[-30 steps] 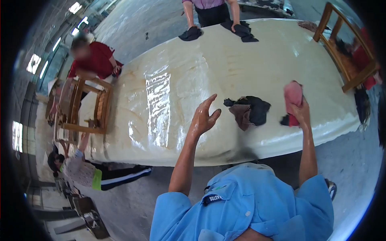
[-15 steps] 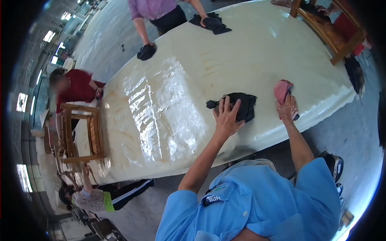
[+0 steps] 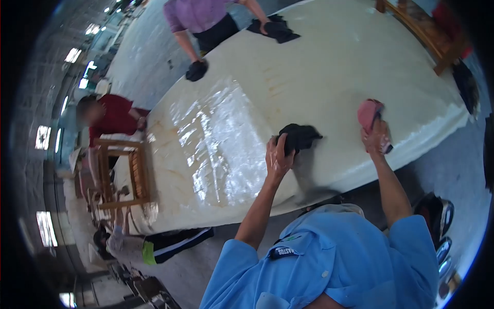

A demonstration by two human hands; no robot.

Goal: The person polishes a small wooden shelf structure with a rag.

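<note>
A dark cloth (image 3: 300, 138), bunched up, is gripped by my left hand (image 3: 279, 157) at its left edge, over the pale, shiny sheet covering the table (image 3: 329, 77). A shadow lies on the sheet below it. To the right, my right hand (image 3: 376, 138) has its fingers around a pink and dark cloth (image 3: 368, 113) near the table's near right edge. The pink part sticks out beyond the fingers.
Across the table a person in purple (image 3: 198, 18) has hands on two dark cloths. Wooden chair frames stand on the left end (image 3: 123, 172) and the far right (image 3: 419, 31). A person in red (image 3: 114, 116) and another person (image 3: 123, 247) are at the left chair.
My left hand has drawn its fingers together on the dark cloth, which is now more bunched and off to the left. The whole view has shifted slightly, moving the surroundings rightward.
</note>
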